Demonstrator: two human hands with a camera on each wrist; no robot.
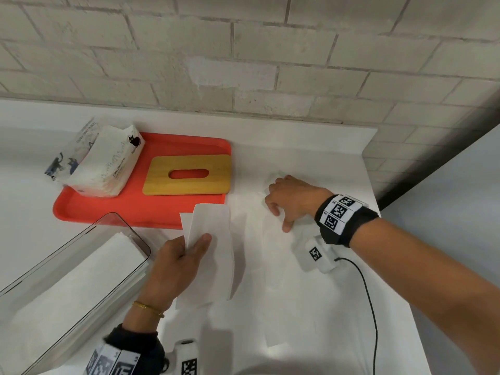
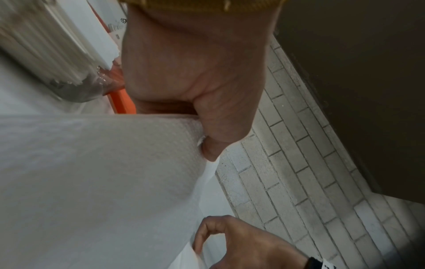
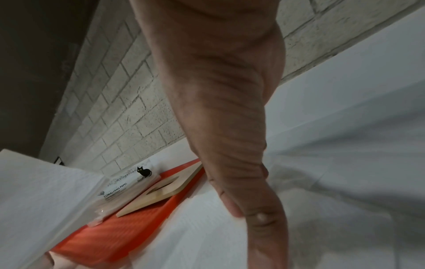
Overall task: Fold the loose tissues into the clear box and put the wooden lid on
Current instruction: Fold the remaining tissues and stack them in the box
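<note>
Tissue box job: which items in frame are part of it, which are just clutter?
In the job:
- tissue, held by left hand
- loose tissues on the counter, under right hand
- clear box, tissues already stacked inside
- wooden lid, not yet on

Just lying about:
- red tray under the lid
- tissue pack with cat print
- black cable

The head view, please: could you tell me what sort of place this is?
Probably a plain indoor work counter: a white countertop runs along a whitewashed brick wall, with a red tray and a tissue pack laid out.
</note>
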